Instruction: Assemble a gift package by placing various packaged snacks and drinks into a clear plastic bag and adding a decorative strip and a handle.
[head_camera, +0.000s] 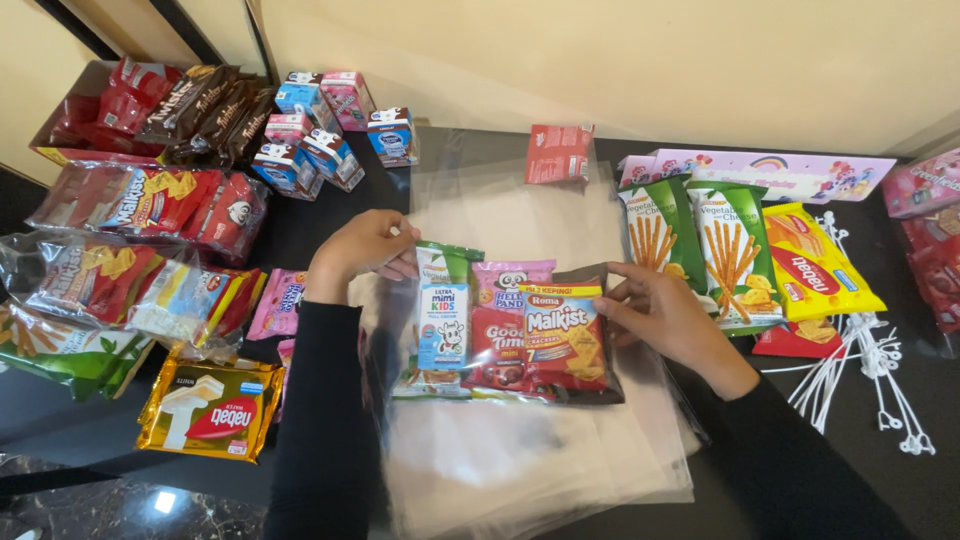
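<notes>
**Clear plastic bag with snack packs, both hands on it**

Clear plastic bag (520, 330) lies at centre of the dark worktop (330, 215), on top of a stack of more clear bags (530, 470). Inside it, side by side: a small milk carton (442, 325) at 9 o'clock, a red biscuit pack (498, 345) in the middle, an orange-red cracker pack (565, 335) at 3 o'clock, partly overlapping the red one.

Left hand (362, 252): at 10 o'clock of the bag, fingers curled, grip pinching the bag's upper left edge just above the carton.

Right hand (668, 315): at 3 o'clock of the bag, fingertips pressed on the edge of the cracker pack; grip half closed around the bag's side.

Surroundings: green stick-snack packs (700, 245) and a yellow wafer pack (815, 265) at 2 o'clock; white plastic ties (860, 370) at 3 o'clock; a gold wafer pack (212, 410) at 8 o'clock; bagged red cracker packs (150, 205) at 10 o'clock; loose milk cartons (320, 125) at 11 o'clock; a single red pack (558, 153) at 12 o'clock.
</notes>
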